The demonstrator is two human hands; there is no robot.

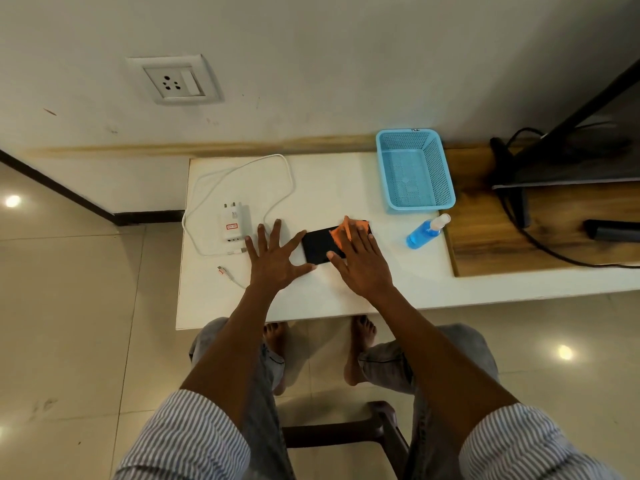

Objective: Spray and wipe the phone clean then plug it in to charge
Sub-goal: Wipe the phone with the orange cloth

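Two bare hands are out over the white table (332, 299) as we look down; the table runs along the wall, with a wooden board (491, 237) at its right end; near the back edge we see the blue basket (415, 169), upright; the white cable (239, 174) loops at the left around the white charger (234, 225); our right hand (362, 259) lies flat, fingers straight, pressing the orange cloth (343, 235) onto the black phone (320, 245) at the table's middle; our left hand (275, 259) is spread wide, fingers straight, its index fingertip at the phone's left corner; the blue spray bottle (427, 232) lies tilted to the phone's right, apart from it.
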